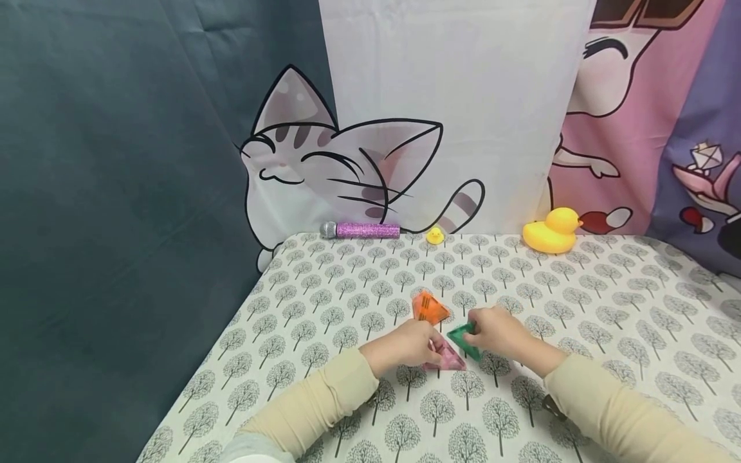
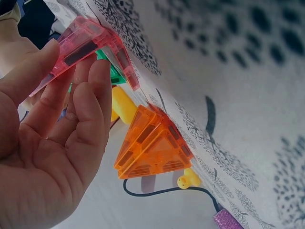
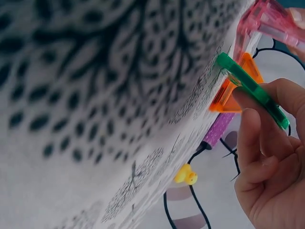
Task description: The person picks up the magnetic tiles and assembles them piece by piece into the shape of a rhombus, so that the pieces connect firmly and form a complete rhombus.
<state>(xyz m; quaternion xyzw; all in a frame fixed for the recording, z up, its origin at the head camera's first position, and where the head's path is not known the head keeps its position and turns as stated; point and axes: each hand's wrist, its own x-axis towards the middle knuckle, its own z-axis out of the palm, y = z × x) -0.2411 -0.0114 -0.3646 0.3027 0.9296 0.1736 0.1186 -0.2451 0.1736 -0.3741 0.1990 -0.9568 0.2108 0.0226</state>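
My left hand (image 1: pixel 412 342) pinches a translucent pink triangular magnetic tile (image 1: pixel 450 360) between thumb and fingers. In the left wrist view, the pink tile (image 2: pixel 78 45) appears joined to another pink piece at an angle, its lower edge at the cloth. My right hand (image 1: pixel 499 329) pinches a translucent green triangular magnetic tile (image 1: pixel 460 335). Seen from the right wrist, this green tile (image 3: pixel 255 90) is tilted almost edge-on, one corner near the cloth. Just beyond the left hand, an orange pyramid of magnetic tiles (image 1: pixel 429 308) stands on the table, untouched by either hand.
A tree-patterned cloth covers the table (image 1: pixel 324 321). Along its back edge lie a purple glittery microphone (image 1: pixel 365 230), a small yellow duck (image 1: pixel 435 236) and a large yellow duck (image 1: pixel 552 231). Behind hangs a printed curtain (image 1: pixel 463 96). A dark object (image 1: pixel 554 406) is partly hidden beside the right sleeve.
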